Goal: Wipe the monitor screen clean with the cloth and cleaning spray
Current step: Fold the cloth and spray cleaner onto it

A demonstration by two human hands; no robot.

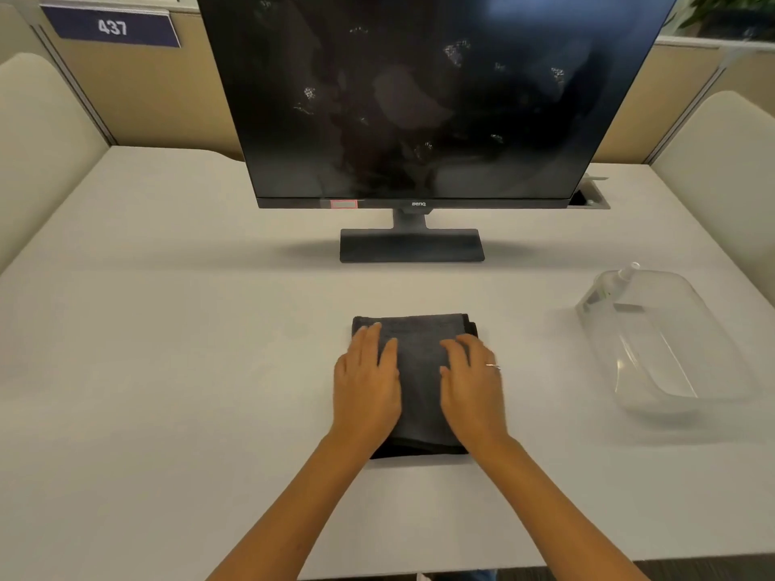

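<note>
A folded dark grey cloth (419, 362) lies flat on the white desk in front of me. My left hand (367, 383) rests palm down on its left half and my right hand (472, 383), with a ring, rests palm down on its right half; the fingers of both are spread. Behind the cloth stands the black monitor (419, 98), switched off, its screen dotted with several whitish smudges. A clear spray bottle (604, 291) lies in the far end of a transparent plastic tray (679, 371) at the right.
The monitor's flat stand (411, 245) sits between screen and cloth. A cable hatch (591, 195) opens in the desk behind the monitor's right corner. Beige partition panels surround the white desk (167, 329), with a sign reading 437 (112, 26) at the back left.
</note>
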